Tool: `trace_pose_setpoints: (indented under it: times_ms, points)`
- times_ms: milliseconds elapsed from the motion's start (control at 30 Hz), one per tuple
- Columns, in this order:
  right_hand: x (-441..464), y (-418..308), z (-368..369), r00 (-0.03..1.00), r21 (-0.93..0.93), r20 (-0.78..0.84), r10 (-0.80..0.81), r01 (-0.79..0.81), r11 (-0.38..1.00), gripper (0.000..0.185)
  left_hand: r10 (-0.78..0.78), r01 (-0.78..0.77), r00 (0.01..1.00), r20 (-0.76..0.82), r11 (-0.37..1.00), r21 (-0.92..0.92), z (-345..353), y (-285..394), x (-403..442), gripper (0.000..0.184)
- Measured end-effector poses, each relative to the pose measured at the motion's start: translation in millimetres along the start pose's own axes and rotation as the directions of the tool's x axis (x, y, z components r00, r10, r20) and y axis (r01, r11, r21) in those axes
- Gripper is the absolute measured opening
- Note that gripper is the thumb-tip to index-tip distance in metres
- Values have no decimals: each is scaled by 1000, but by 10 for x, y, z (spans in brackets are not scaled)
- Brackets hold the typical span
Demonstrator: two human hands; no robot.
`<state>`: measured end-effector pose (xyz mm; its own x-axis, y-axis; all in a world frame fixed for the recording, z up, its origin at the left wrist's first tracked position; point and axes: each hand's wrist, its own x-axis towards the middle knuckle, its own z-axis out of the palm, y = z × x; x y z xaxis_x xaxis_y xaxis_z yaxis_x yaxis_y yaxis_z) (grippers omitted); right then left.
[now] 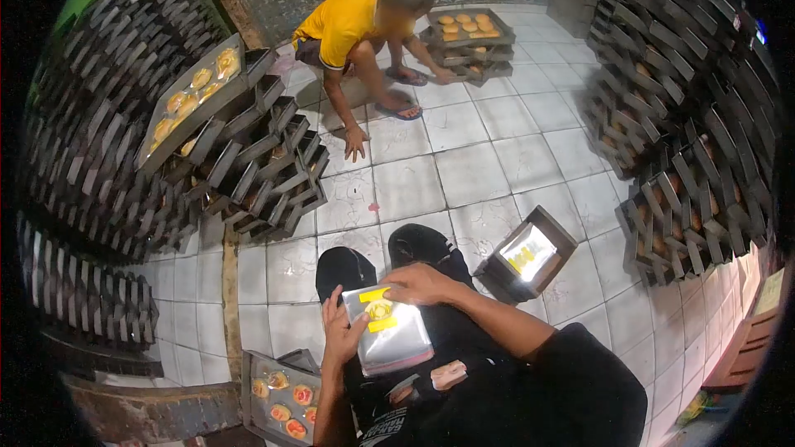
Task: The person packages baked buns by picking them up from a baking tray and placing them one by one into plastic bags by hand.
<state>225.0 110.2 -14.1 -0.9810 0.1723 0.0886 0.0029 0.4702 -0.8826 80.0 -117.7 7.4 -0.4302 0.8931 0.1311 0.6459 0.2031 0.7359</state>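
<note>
A stack of clear plastic bags with yellow print rests on my lap, tilted a little. My left hand grips its left edge, with the thumb on the top bag beside the print. At the upper edge, my right hand pinches the bags near the yellow strip; part of its fingers is hidden. Below the stack, a small pinkish-tan item lies on my dark clothing. Left of my legs sits a metal tray of round buns with red topping.
Right of my knees, a dark box holds more printed plastic. Tall stacks of trays line the left side, others the right. Ahead, a person in a yellow shirt crouches beside stacked bun trays on white tiles.
</note>
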Motion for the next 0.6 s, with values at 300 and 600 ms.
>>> trace_pose_setpoints:
  times_ms: [300,600]
  points:
    - [-39,-126,-24,996,-2,47,75,-75,997,37,-7,7,1000,-12,1000,-7,-12,122,-73,32]
    - [-23,-49,29,1000,25,-28,-8,8,1000,39,-21,21,999,-34,1000,-11,15,89,-81,31]
